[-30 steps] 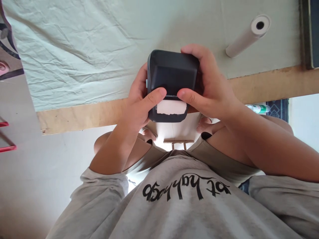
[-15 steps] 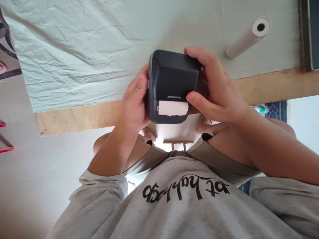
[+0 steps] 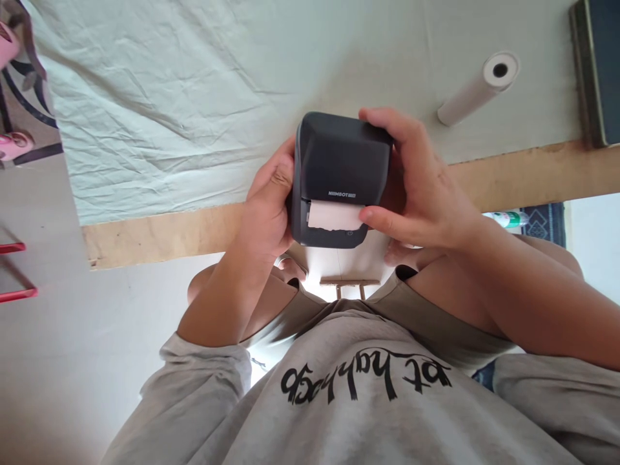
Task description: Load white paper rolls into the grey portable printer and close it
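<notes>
Between my two hands is a small black label printer (image 3: 343,155) with NIIMBOT lettering on its lid, which is down. A strip of white paper (image 3: 334,216) with a ragged torn edge sticks out of the slot at its near end. My left hand (image 3: 271,200) grips the printer's left side, thumb along the edge. My right hand (image 3: 419,177) holds the right side, with its forefinger at the far corner and its thumb tip touching the right end of the paper strip. The undersides of the printer and several fingers are hidden.
A white paper roll (image 3: 477,89) with a dark core hole stands on the pale green cloth (image 3: 194,110) covering the table. A dark flat object (image 3: 600,71) lies at the right edge. The table's wooden front edge (image 3: 159,236) runs before me; red bars (image 3: 19,296) show at left.
My right thumb has slid from the lid's lower corner down onto the end of the paper strip. The view has shifted slightly; both hands still hold the printer.
</notes>
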`<state>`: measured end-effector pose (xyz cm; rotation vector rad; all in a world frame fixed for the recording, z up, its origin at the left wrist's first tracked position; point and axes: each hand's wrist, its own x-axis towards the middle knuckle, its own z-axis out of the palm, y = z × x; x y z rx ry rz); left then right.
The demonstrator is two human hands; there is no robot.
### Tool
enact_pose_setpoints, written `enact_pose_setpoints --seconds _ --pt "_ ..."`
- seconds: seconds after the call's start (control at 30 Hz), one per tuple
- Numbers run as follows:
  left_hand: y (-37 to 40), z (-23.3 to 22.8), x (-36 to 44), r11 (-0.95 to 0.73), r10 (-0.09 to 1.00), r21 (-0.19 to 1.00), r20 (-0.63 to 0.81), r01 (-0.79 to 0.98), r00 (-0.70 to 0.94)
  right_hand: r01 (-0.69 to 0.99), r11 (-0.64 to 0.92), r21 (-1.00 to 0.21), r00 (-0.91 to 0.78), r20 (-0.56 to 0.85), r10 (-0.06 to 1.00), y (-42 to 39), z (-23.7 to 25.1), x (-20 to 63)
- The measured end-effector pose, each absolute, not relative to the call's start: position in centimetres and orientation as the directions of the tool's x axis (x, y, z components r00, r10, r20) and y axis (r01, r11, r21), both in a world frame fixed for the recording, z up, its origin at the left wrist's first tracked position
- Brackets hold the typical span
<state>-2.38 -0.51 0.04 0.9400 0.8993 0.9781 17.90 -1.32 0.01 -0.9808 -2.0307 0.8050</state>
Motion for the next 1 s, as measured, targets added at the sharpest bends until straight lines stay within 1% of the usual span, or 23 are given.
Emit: enact_pose_setpoints --seconds 0.1,0.2,0.27,0.33,0.43,0.5,0.6,0.73,0.8,0.87,1.0 --pt "-0.4 0.1 -2.3 0.218 0.956 0.905 -0.123 -0.366 0.266 0.403 0.620 -0.673 -0.421 0.465 0.779 -1.1 0.1 18.0" --pt "-0.4 0.0 -2.4 0.258 0.941 0.862 -0.122 -0.437 0.315 0.460 0.681 -0.570 -0.364 0.579 0.730 -0.9 0.8 18.1" --pt "-0.4 -0.1 -2.5 0.261 0.927 0.866 -0.100 -0.427 0.362 0.476 0.677 -0.561 -0.251 0.652 0.716 -0.9 1.4 18.0" --pt "-0.4 -0.3 -2.6 0.212 0.918 0.899 -0.049 -0.384 0.393 0.478 0.658 -0.582 -0.104 0.706 0.700 -1.2 2.0 17.7" --pt "-0.4 -0.6 -2.7 0.161 0.917 0.931 -0.018 -0.327 0.399 0.499 0.554 -0.666 0.036 0.655 0.755 -1.8 2.9 17.2" --pt "-0.4 -0.7 -2.7 0.162 0.923 0.937 -0.032 -0.310 0.384 0.490 0.513 -0.705 0.081 0.623 0.778 -2.1 3.2 17.0" --pt "-0.5 -0.6 -2.7 0.167 0.931 0.944 -0.057 -0.283 0.360 0.487 0.517 -0.704 0.076 0.624 0.778 -2.0 3.3 17.1" --pt "-0.5 -0.6 -2.6 0.158 0.921 0.944 -0.036 -0.289 0.387 0.469 0.544 -0.695 0.027 0.627 0.779 -1.7 3.1 17.1" --pt "-0.6 -0.6 -2.6 0.124 0.914 0.948 0.007 -0.295 0.405 0.511 0.527 -0.680 -0.038 0.594 0.803 -1.8 3.2 17.0" --pt "-0.7 -0.6 -2.5 0.093 0.908 0.956 0.033 -0.278 0.418 0.606 0.466 -0.644 -0.094 0.524 0.846 -2.0 3.3 16.7" --pt "-0.9 -0.6 -2.5 0.106 0.900 0.973 -0.006 -0.205 0.436 0.776 0.392 -0.494 -0.164 0.442 0.882 -2.5 3.5 16.3"
